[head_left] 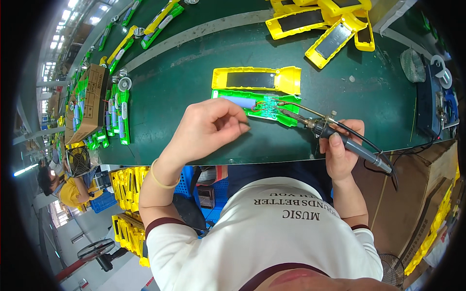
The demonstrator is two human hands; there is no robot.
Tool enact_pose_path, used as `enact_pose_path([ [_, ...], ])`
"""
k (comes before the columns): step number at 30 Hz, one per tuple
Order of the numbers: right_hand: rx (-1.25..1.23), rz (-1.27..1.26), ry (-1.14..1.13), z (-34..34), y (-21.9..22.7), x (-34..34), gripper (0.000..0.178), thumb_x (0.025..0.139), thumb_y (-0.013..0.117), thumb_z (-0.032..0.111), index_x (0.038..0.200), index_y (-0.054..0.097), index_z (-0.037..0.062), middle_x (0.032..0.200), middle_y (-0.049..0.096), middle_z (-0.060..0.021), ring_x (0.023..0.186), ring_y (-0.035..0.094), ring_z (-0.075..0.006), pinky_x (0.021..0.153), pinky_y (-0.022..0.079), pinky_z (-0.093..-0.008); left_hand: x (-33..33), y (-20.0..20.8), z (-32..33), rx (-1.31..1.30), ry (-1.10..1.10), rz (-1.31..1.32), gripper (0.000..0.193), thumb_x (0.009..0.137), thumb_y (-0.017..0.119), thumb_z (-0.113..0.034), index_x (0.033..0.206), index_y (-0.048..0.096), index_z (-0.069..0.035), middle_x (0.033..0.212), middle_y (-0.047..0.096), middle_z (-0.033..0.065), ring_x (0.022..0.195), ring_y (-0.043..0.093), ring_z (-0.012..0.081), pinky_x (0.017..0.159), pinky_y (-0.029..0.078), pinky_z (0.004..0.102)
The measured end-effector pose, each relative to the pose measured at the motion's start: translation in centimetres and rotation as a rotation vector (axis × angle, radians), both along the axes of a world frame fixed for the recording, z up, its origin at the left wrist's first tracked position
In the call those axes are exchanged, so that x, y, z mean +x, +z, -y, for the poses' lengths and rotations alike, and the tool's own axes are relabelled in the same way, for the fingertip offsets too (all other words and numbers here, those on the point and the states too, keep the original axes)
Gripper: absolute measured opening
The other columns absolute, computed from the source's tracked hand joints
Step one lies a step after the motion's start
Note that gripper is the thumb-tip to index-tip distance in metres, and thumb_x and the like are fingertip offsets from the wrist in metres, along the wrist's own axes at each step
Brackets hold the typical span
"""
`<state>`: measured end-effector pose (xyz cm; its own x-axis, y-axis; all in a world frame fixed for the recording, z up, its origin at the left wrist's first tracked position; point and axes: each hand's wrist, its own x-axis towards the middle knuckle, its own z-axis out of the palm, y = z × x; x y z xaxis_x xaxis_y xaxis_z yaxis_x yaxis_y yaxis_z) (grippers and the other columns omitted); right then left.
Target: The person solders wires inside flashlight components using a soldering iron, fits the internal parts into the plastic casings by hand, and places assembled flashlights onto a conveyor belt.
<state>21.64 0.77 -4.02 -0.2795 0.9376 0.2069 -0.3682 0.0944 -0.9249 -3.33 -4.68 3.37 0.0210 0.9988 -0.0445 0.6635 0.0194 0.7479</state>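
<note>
My right hand (342, 150) grips a soldering iron (359, 149) with a thin feed tube clamped along it. Its tip points left and reaches a small green circuit board (268, 106). That board sits in a bright green housing half (290, 118), beside a purple battery cell (239, 101) and red wires. My left hand (208, 128) is just in front of the cell, thumb and fingers curled together; whether anything small is between them is hidden. Directly behind the green half lies a yellow housing half (290, 80) with a black panel.
More yellow housing halves (335, 41) pile up at the far right. Green halves with cells (121, 116) and a cardboard box (93, 104) stand at the left. A blue soldering station (429, 104) with a cable is at the right edge. A person (73, 191) sits farther left.
</note>
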Motion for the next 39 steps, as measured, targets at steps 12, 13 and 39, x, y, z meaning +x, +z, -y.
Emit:
enact_pose_path([
  [12,0.008,0.042,-0.022,0.2,-0.4,0.2,0.029,0.082,0.06,0.018,0.092,0.036,0.0064,0.079,0.046,-0.0072,0.049,0.042,-0.0091,0.042,0.035,-0.0201,0.5,-3.1,-2.1,0.595,-0.334,-0.367,0.028,0.059,0.069,0.0,0.086,0.065,-0.007,0.074,0.054,0.005,0.07,0.056,0.021,0.059,0.047,0.0308],
  [13,0.01,0.049,-0.009,0.2,-0.4,0.2,0.029,0.082,0.06,0.018,0.092,0.035,0.0066,0.08,0.047,-0.0076,0.049,0.042,-0.009,0.042,0.035,-0.0201,0.5,-3.0,-2.1,0.596,-0.352,-0.393,0.028,0.059,0.069,0.001,0.085,0.066,-0.007,0.074,0.054,0.0047,0.07,0.056,0.0207,0.059,0.047,0.0308],
  [39,-0.056,-0.083,0.013,0.1,0.0,0.5,0.026,0.083,0.058,0.013,0.094,0.036,0.0058,0.076,0.049,-0.0073,0.053,0.045,-0.0095,0.047,0.039,-0.022,0.5,-2.6,-1.9,0.611,-0.423,-0.572,0.025,0.063,0.065,-0.006,0.087,0.067,-0.012,0.074,0.052,0.0025,0.07,0.055,0.018,0.057,0.047,0.0287],
])
